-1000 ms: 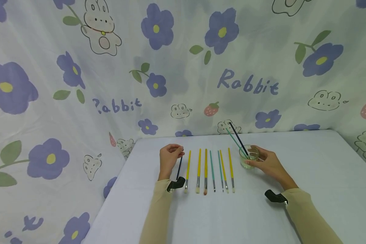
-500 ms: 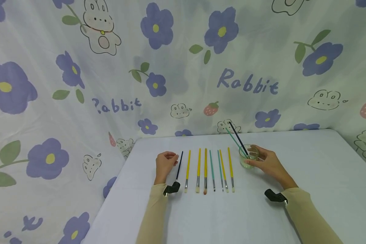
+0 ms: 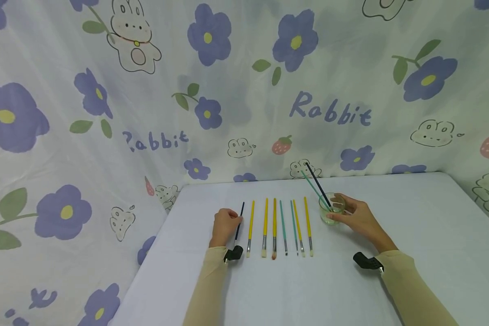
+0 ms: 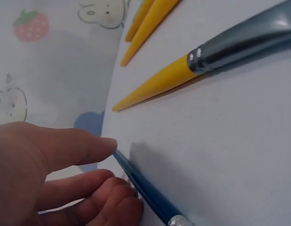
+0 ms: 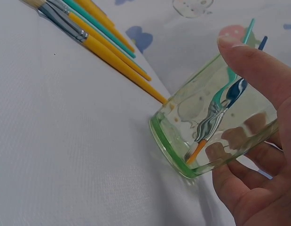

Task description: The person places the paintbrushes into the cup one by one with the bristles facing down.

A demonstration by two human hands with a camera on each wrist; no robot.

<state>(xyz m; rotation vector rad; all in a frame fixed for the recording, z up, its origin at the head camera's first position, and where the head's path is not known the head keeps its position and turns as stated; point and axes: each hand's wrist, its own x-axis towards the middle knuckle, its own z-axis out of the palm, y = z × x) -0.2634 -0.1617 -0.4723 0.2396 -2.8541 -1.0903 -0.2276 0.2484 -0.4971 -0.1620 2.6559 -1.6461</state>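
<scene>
left hand: thumb and curled fingers pinch dark blue paintbrush, lying on desk at left end of brush row | right hand: fingers wrapped round glass cup standing on desk, teal and dark brushes leaning inside

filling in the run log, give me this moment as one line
left hand: pinches dark blue brush flat on table | right hand: holds glass, two brushes inside | six brushes in row
</scene>
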